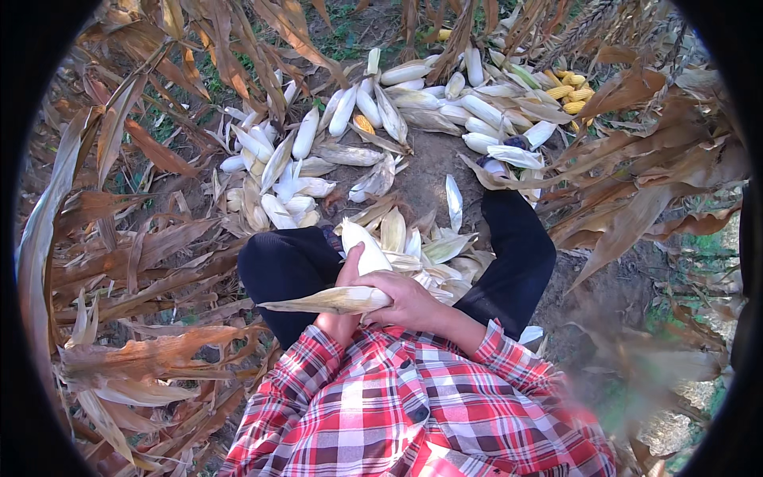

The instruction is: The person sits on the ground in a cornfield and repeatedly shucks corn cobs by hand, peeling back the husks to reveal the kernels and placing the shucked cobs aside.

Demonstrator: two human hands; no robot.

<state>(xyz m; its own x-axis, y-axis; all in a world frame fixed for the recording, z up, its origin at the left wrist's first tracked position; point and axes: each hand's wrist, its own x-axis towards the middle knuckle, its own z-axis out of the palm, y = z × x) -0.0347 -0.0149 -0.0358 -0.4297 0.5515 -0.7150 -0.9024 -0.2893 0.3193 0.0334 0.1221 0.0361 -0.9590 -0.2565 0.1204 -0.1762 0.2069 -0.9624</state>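
A corn ear in pale inner husk (365,245) lies in my left hand (346,280), its tip towards the upper left, the thumb along its side. My right hand (408,298) is closed round a dry outer husk leaf (334,299) that sticks out to the left, and it covers the lower end of the ear. Where the leaf joins the ear is hidden by the fingers. Loose dry husks (444,256) are heaped between my legs, just beyond the hands.
Many ears in pale husks (351,156) lie in an arc on the soil beyond my feet. Bare yellow cobs (575,92) are piled at the upper right. Dry corn stalks and leaves (137,268) crowd the left, and more leaves (644,155) hang over the right side.
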